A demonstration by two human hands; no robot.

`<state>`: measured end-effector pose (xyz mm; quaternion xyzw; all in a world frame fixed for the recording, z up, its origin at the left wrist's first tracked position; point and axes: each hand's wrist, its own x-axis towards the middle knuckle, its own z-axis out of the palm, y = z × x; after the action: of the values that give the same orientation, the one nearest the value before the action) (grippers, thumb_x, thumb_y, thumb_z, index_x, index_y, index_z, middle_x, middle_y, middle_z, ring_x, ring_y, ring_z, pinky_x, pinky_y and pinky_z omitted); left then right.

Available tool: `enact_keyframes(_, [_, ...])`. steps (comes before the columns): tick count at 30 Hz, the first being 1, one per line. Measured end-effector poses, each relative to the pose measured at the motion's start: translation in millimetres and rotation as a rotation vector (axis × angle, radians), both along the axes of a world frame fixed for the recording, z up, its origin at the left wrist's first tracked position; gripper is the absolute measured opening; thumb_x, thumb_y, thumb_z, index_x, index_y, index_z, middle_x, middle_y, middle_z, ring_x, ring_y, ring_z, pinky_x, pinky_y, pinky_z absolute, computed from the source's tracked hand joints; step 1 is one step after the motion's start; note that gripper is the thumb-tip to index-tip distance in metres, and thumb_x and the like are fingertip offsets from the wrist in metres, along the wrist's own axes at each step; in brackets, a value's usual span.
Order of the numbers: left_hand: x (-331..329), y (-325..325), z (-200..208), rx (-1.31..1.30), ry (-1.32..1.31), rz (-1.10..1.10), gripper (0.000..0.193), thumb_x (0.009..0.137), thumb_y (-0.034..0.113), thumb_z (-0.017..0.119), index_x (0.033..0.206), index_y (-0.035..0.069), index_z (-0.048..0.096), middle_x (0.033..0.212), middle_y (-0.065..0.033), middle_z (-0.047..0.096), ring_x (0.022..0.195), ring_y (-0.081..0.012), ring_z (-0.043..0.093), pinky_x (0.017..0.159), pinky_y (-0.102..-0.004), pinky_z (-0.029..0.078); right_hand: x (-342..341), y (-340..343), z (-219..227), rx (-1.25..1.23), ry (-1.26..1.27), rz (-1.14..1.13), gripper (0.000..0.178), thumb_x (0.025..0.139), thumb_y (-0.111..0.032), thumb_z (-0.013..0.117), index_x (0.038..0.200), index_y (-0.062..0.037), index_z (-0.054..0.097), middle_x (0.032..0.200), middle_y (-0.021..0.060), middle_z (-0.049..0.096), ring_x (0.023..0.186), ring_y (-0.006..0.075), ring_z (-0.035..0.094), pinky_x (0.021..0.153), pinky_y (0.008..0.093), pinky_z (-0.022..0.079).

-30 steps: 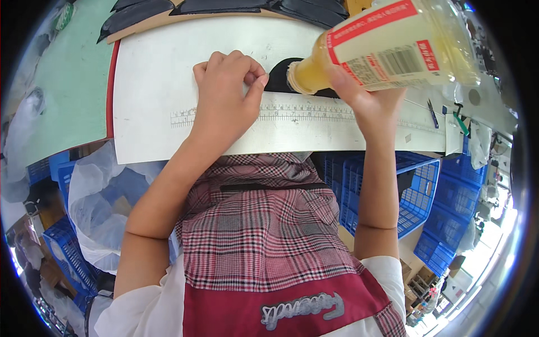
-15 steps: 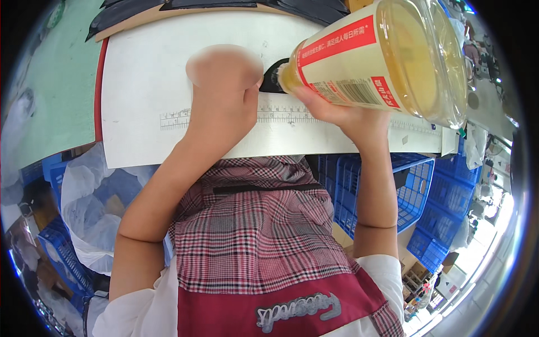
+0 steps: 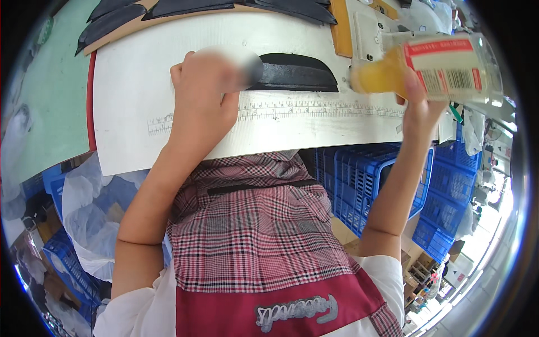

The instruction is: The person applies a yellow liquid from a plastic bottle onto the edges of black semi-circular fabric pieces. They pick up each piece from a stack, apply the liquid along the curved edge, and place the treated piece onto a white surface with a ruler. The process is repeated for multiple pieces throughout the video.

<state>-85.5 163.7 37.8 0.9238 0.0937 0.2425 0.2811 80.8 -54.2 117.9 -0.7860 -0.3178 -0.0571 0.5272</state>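
Note:
A black, curved flat piece (image 3: 297,73) lies on the white table, its top edge rounded and its lower edge nearly straight. Its lower band looks shinier than the rest. My left hand (image 3: 205,92) is closed at the piece's left end, with the fingertips blurred. Off to the right, my right hand (image 3: 421,104) grips a clear bottle (image 3: 449,70) with a white and red label and yellowish liquid inside. The bottle lies nearly level, its neck pointing left toward the piece but apart from it. Motion smears the neck.
Several similar black pieces lie on a brown board (image 3: 163,14) along the far edge. A printed ruler scale (image 3: 275,112) runs across the white table (image 3: 135,73). A green surface (image 3: 50,101) adjoins at left. Blue crates (image 3: 359,185) and a plastic-bag-lined bin (image 3: 90,219) stand below.
The bottle in my right hand has moved right and away from the black piece, which now shows much more. My left hand has shifted slightly left and nearer, staying at the piece.

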Motion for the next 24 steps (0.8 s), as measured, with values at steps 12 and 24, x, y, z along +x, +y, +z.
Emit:
enact_keyframes(12, [8, -12, 0, -0.023, 0.014, -0.021, 0.011, 0.069, 0.002, 0.057, 0.077, 0.007, 0.052, 0.078, -0.0035, 0.050, 0.080, -0.0228, 0.044, 0.077, -0.0363, 0.029, -22, 76, -18, -0.199, -0.090, 0.264, 0.040, 0.062, -0.023, 0.079, 0.089, 0.0016, 0.063, 0.083, 0.0074, 0.066, 0.073, 0.0130, 0.064, 0.064, 0.0256, 0.051])
enact_keyframes(24, [-2, -5, 13, -0.170, 0.063, 0.016, 0.004, 0.078, 0.007, 0.056, 0.078, 0.003, 0.054, 0.074, -0.0029, 0.051, 0.075, -0.0185, 0.045, 0.077, -0.0300, 0.033, 17, -38, -28, 0.171, 0.221, -0.086, 0.043, 0.070, -0.031, 0.070, 0.098, -0.0016, 0.057, 0.084, 0.0113, 0.063, 0.067, 0.0130, 0.059, 0.047, 0.0219, 0.043])
